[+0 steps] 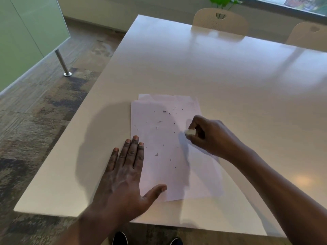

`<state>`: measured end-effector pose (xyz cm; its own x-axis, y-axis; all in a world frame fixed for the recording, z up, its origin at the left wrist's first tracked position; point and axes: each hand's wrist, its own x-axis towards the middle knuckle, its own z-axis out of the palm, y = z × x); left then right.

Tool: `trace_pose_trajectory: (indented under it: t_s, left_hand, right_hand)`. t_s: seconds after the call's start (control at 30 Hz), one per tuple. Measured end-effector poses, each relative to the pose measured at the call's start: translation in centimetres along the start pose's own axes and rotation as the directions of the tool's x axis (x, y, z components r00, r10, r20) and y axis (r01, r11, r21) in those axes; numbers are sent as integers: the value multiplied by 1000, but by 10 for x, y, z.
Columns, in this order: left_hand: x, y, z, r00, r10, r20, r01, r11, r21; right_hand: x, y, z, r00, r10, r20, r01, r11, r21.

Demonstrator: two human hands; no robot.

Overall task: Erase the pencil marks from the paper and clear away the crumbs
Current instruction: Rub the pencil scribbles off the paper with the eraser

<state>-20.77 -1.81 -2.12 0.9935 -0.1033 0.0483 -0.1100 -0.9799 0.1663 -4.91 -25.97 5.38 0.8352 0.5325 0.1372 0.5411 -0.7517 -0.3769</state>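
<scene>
paper (168,156) lies flat on the near part of the table (230,76), with a second sheet (159,97) showing at its 12 o'clock edge. it is thin, matte and white. dark sliver-like crumbs (160,122) are scattered mostly over its far half. a small pale eraser (190,132) sits at the 3 o'clock edge, pinched in the curled fingers of the right hand (212,137). the left hand (127,174), fingers straight, presses the 8 o'clock edge. judgement: rubbing is near its end, as no marks are plainly visible. the next move calls for a light sweep of the crumbs without creasing the sheet.
</scene>
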Motion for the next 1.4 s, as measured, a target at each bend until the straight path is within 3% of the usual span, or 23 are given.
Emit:
trace_pose_trajectory:
  t_s: [0.1, 0.2, 0.37, 0.5, 0.6, 0.8, 0.87, 1.0, 1.3, 1.4]
  left_hand:
    - [0, 1, 0, 1000, -5, -2, 5, 1000, -3]
    - [0, 1, 0, 1000, -8, -1, 8, 1000, -3]
    - [-1, 2, -2, 1000, -3, 6, 3, 1000, 12]
    - [1, 2, -2, 1000, -5, 6, 5, 1000, 26]
    - [0, 2, -3, 1000, -7, 7, 6, 1000, 25]
    - [0, 2, -3, 1000, -17, 12, 17, 1000, 20]
    - [0, 2, -2, 1000, -19, 5, 19, 1000, 14]
    - [0, 2, -3, 1000, -22, 11, 22, 1000, 12]
    - [1, 2, -3, 998, -33, 48, 35, 998, -46]
    - [1, 3, -9, 998, -49, 49, 52, 996, -75]
  right_hand:
    - [-13, -5, -4, 986, -105, -132, 105, 994, -5]
    - [-23, -2, 5, 989, -138, -58, 132, 987, -92]
    - [-27, 4, 9, 995, -73, -66, 66, 992, -108]
    - [-29, 3, 3, 987, 124, -100, -107, 981, 164]
    - [-28, -5, 1, 973, 231, 27, -215, 849, 482]
    - [-21, -16, 13, 954, 291, 67, -268, 733, 626]
    - [-18, -18, 15, 958, 284, 26, -248, 784, 570]
    - [-14, -22, 18, 987, 112, -113, -84, 970, 230]
    - [-9, -35, 15, 936, -3, -352, 8, 1000, 13]
    - [-9, -34, 24, 968, -29, -248, 23, 999, -30]
